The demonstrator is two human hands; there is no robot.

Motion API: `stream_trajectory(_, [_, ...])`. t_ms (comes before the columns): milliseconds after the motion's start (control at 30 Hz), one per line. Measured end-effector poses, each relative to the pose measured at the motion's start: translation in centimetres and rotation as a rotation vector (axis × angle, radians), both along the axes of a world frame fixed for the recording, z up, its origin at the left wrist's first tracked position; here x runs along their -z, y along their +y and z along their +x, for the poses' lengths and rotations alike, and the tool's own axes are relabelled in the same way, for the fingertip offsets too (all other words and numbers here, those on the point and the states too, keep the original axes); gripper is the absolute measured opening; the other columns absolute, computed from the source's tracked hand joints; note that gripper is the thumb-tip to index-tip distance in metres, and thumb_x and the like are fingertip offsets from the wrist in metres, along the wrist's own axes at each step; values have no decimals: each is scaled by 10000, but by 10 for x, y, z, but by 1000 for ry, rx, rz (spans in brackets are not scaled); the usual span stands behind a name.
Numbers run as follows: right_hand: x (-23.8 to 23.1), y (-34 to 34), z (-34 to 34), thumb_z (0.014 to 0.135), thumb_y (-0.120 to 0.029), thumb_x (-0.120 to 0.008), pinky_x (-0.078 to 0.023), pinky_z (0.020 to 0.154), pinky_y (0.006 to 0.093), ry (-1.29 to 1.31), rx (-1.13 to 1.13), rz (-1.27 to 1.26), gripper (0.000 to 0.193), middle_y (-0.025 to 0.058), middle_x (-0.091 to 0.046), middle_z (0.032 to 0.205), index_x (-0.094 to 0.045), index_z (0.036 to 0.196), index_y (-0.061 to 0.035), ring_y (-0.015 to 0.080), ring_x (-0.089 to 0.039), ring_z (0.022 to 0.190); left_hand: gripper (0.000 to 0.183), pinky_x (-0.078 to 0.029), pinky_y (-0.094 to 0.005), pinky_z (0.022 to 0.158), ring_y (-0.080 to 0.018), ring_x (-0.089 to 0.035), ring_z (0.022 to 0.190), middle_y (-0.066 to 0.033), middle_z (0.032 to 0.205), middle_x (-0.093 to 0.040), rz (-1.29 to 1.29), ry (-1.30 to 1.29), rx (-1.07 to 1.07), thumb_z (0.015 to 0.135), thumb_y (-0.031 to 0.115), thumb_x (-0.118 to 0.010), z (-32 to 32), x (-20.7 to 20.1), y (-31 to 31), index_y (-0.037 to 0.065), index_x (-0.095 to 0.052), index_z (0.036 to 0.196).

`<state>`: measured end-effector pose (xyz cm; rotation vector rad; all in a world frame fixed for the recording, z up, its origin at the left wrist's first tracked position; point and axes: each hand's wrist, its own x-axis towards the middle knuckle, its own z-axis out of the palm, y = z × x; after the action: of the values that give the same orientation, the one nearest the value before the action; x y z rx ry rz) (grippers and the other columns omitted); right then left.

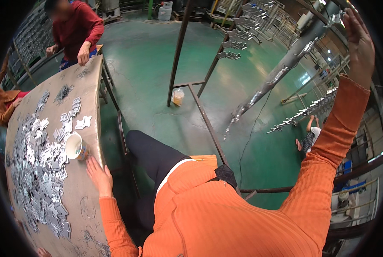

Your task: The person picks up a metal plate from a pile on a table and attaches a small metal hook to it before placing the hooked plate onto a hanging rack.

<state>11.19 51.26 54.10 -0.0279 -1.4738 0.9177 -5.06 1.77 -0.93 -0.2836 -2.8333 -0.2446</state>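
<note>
My left hand (pixel 99 177) lies on the edge of the cardboard-brown table top (pixel 78 205), fingers stretched out and holding nothing. Just beyond its fingertips stands a white paper cup (pixel 74 146), whose contents I cannot make out. A spread of small flat silver-grey metal parts (pixel 39 171) covers the table beside the cup. High at the upper right, my right hand (pixel 359 45) is raised, fingers together at a small shiny metal part (pixel 336 19) on the hanging row. Other such metal parts (pixel 280 75) hang along that row, down towards the floor.
Dark metal frame bars (pixel 204 113) stand before me, with a tub of yellowish content (pixel 178 97) at their foot. Loaded racks (pixel 245 30) hang beyond. A co-worker in red (pixel 78 30) is at the table's far end, another sleeve (pixel 7 105) at its left. Someone crouches (pixel 313 135) at right.
</note>
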Motion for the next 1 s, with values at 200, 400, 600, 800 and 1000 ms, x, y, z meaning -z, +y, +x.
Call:
stream_trajectory(200, [4,97,53,910,-32,-550,-521,880,226,-139,134,19,316,119,-613,1177,-545,1215,50,144,-623,981,733,-249,-455,1104,-370,-300,1317,-206,1433,-308,74,75,21,799,119,-635,3,-8,0,-29,-251,1406])
stream_trajectory(400, [0,132,87,878,-11,-588,-531,811,188,-113,195,-17,315,94,-626,1161,-573,1191,22,115,-637,892,722,-253,-449,1105,-375,-300,1315,-208,1427,-315,95,79,41,799,122,-636,-2,-5,2,-29,-266,1400])
stream_trajectory(600, [-5,174,120,830,-26,-665,-539,648,167,12,281,-74,209,36,-685,956,-672,1038,-9,83,-637,744,707,-241,-458,1110,-391,-280,1326,-216,1438,-297,121,42,21,816,127,-619,3,-11,3,-12,-262,1410])
stream_trajectory(800, [-9,190,147,841,-67,-672,-518,639,171,17,466,-86,226,-19,-671,915,-681,1067,-67,32,-592,708,720,-226,-463,1115,-401,-269,1330,-216,1446,-285,136,14,-2,811,122,-614,8,-7,-4,-8,-249,1418])
stream_trajectory(1000, [-24,201,159,845,-83,-674,-514,630,167,22,515,-66,210,-28,-667,882,-688,1054,-72,30,-589,705,715,-227,-462,1114,-391,-271,1332,-210,1442,-293,168,27,2,800,109,-613,7,-8,-3,-8,-261,1412])
